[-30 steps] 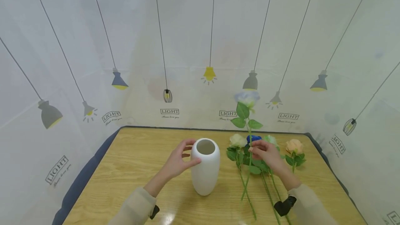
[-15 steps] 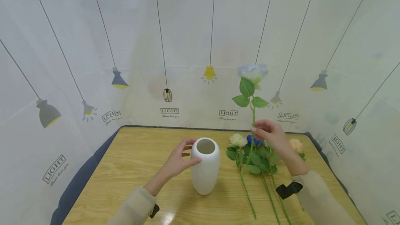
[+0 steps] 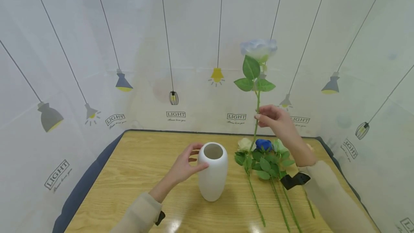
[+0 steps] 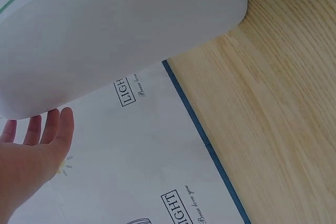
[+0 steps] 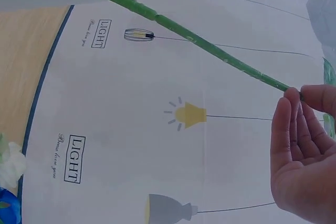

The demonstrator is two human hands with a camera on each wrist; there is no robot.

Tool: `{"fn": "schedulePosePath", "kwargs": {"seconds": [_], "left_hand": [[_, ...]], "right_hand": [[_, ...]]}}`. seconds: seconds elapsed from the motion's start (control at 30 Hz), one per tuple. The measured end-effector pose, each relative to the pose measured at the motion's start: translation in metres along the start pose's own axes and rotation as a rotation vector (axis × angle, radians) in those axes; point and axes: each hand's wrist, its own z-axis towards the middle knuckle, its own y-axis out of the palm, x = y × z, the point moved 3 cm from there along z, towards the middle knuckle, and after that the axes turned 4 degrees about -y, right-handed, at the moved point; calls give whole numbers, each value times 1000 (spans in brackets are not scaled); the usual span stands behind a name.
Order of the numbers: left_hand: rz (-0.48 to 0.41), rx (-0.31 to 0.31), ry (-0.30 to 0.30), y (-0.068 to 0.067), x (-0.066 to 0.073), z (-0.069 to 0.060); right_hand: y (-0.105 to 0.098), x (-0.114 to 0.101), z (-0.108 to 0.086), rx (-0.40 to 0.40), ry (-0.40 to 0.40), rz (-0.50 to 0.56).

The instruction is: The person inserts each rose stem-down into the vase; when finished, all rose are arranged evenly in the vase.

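A white vase (image 3: 214,177) stands upright on the table. My left hand (image 3: 185,166) holds it near the rim, thumb in front and fingers at the side; the left wrist view shows those fingertips (image 4: 65,116) against the wall of the vase (image 4: 131,30). Right of the vase, my right hand (image 3: 275,119) pinches the green stem of a pale blue-white rose (image 3: 258,49) between thumb and fingers. The rose is raised above the table, bloom up. In the right wrist view the lower stem (image 5: 210,48) extends from the pinch (image 5: 304,145) and its bloom is mostly cut off.
On the wooden table (image 3: 139,175), right of the vase, lie a cream rose (image 3: 245,144), a blue rose (image 3: 263,145) and a pale green-white rose (image 3: 279,146), stems towards me. A peach rose is mostly behind my right arm. A lamp-printed curtain (image 3: 194,46) surrounds the table.
My right hand has lifted the pale blue rose from low over the other flowers to well above them, drifting slightly left at the end. My left hand and the vase have stayed put.
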Motion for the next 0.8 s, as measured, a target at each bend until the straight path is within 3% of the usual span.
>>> {"fn": "schedulePosePath", "kwargs": {"seconds": [0.47,0.8], "left_hand": [[-23,-2,-10,2,-2,1],[-38,4,-4,2,1,-1]], "right_hand": [[14,-41,21,74,-87,97],[39,-42,25,72,-174,219]]}}
